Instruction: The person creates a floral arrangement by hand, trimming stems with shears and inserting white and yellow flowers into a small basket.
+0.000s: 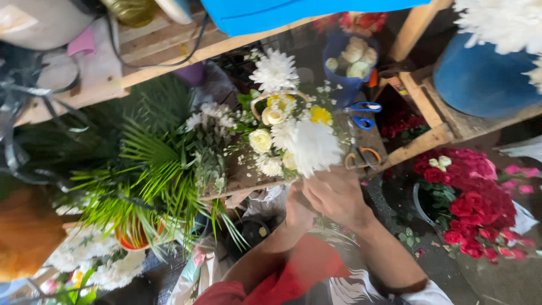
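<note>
Head view, looking down over a cluttered flower bench.

Both hands meet at the base of a mixed bouquet of white chrysanthemums, cream roses and yellow blooms (291, 135). The bouquet lies directly ahead of the grip, up-frame from the knuckles, with its long axis running from the hands away toward the wooden slatted bench (169, 48); the stems point back at the wrists and the heads fan outward.

The right hand (336, 195) is on top and nearer the flower heads, fingers curled down over what seems to be the stem bundle. The left hand (298, 212) sits beneath and slightly behind it, also closed; the stems themselves are hidden by the hands, so I cannot say just where each finger bears. Neither hand is spread open.

Counts: two hands, one bouquet in hold. Two pairs of scissors lie just beyond the bouquet on the bench edge: one blue-handled pair of scissors (364, 113) and one orange-handled pair of scissors (362, 158), the orange pair nearer the right hand. One blue plastic bucket of pale rosebuds (347, 76) stands behind them. One cluster of red roses (471, 200) lies to the right, well apart. One spray of green palm fronds (149, 175) spreads to the left beside the bouquet.
</note>
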